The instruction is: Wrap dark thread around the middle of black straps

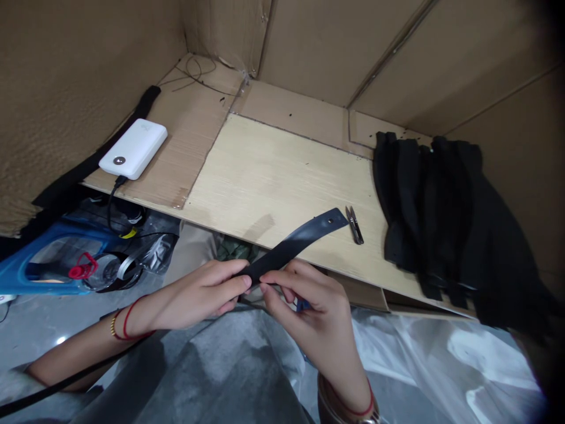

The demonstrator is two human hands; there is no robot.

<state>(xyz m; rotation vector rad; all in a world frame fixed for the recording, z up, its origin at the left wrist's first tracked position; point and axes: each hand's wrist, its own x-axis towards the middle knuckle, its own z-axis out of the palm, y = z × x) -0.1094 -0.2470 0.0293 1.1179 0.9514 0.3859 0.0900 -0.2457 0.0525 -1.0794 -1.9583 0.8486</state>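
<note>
- The left hand [198,294] is pinching the near end of a black strap [295,240], its fingers [236,284] clamped together on it.
- The right hand [313,312] is meeting it from the other side, its fingers [276,281] closing on the same end, tip to tip with the left.
- The strap is hanging just off the near edge of the bench [273,176], and its far end, with a small hole, is rising over the bench.
- A pair of thread snips [354,225] is lying just beside that far end, untouched.
- A pile of black straps [441,212] is sitting at the bench's right edge, partly hanging over the near edge.
- A white power bank [133,148] is resting near the left edge.
- Judging from this, the step in hand is working or checking the strap's held end.
- Any cutting would call for one hand to let go and reach forward to the snips while the other is gripping the strap.
</note>
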